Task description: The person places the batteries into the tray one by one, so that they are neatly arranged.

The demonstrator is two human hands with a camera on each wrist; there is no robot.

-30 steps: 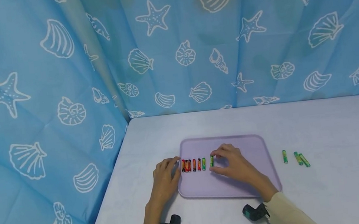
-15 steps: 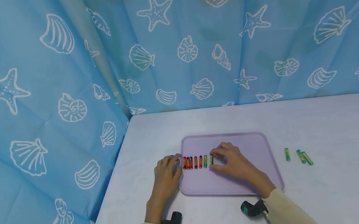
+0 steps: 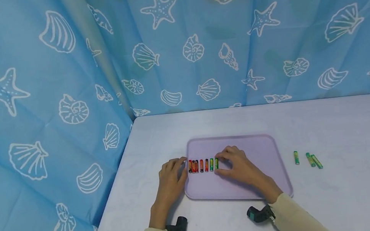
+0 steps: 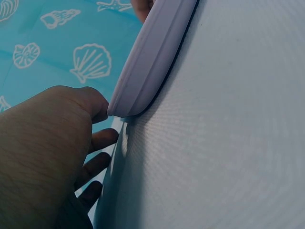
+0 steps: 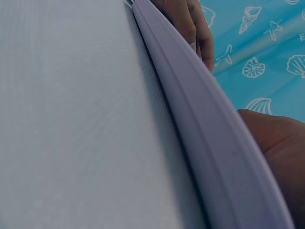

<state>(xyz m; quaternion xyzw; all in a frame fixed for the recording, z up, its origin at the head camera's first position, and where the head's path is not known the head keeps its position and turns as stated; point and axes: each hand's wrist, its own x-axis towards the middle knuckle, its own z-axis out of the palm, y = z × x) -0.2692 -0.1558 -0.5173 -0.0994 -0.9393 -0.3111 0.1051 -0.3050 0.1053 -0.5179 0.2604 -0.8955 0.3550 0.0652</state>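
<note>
Several slim red-and-black batteries lie beside two green batteries.

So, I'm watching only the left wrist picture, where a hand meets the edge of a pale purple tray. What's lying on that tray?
Observer: A row of small batteries, red ones nearest the left hand, then two green.
Visitor: And what's the other hand up to?
Observer: The right hand pinches the green battery at the row's far end.
Visitor: Is that all the batteries there are?
Observer: No, three more green batteries lie on the table, off the tray's right side.
</note>
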